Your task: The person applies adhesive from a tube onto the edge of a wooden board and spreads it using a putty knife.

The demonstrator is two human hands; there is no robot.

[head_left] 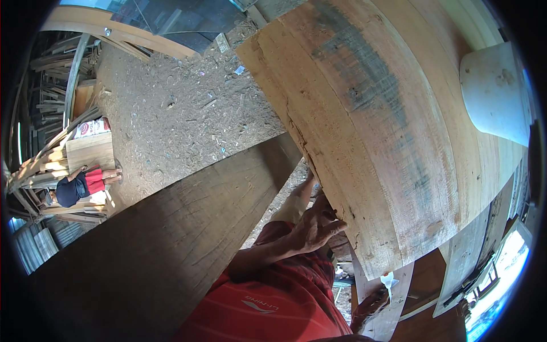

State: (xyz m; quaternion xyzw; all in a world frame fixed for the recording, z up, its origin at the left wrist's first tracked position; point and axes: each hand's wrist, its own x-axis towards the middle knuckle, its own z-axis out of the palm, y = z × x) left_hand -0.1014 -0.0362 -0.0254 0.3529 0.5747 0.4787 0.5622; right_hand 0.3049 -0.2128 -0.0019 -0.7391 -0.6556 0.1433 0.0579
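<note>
Wooden panel, one left hand at edge, one right hand nearby

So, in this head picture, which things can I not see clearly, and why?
In the head view:
Left hand: partly shadowed at the edge of the wooden panel; grip unclear.
Right hand: too dark to tell whether it holds the white pointed thing.
White container: its outside hides any contents.
Distant person: too small to tell if anything is held.

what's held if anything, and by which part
Cannot be told: left hand is at the near edge of the light-brown wooden panel, right hand beside a tapered white object.
</note>
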